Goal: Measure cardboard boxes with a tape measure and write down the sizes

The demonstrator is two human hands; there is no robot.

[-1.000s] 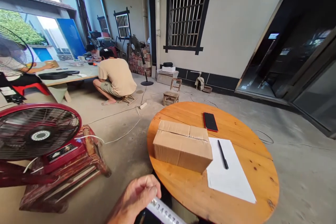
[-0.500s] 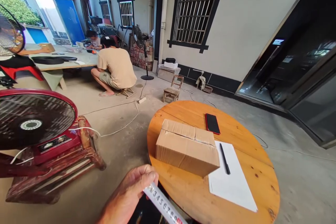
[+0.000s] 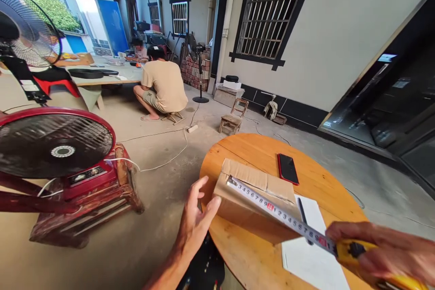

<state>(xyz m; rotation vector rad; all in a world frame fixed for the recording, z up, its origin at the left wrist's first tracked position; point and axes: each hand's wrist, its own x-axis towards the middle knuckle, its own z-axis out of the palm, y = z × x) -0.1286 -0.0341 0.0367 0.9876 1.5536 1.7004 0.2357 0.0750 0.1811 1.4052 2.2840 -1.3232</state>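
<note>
My right hand (image 3: 390, 251) grips a yellow tape measure (image 3: 353, 253) at the right edge of the round table. Its metal blade (image 3: 282, 215), printed with numbers, stretches left over the top of a brown cardboard box (image 3: 251, 210), the hooked end near the box's left end. Whether the blade touches the box I cannot tell. Just left of the box is my left hand (image 3: 197, 217), its thumb and fingers apart and nothing between them. White paper (image 3: 314, 258) lies under the blade's right part, with a black pen (image 3: 302, 213) on it, partly covered by the blade.
A phone with a red edge (image 3: 287, 168) lies behind the box on the wooden table (image 3: 238, 145). A red fan (image 3: 61, 149) stands on a low wooden stool at left. Beyond, a person (image 3: 165, 79) sits low beside a long table; a small chair (image 3: 234, 115) stands nearby.
My left hand has let go of the tape's end and opened. The blade now extends over the box, and my right hand with the tape measure has come into view. The view has shifted.
</note>
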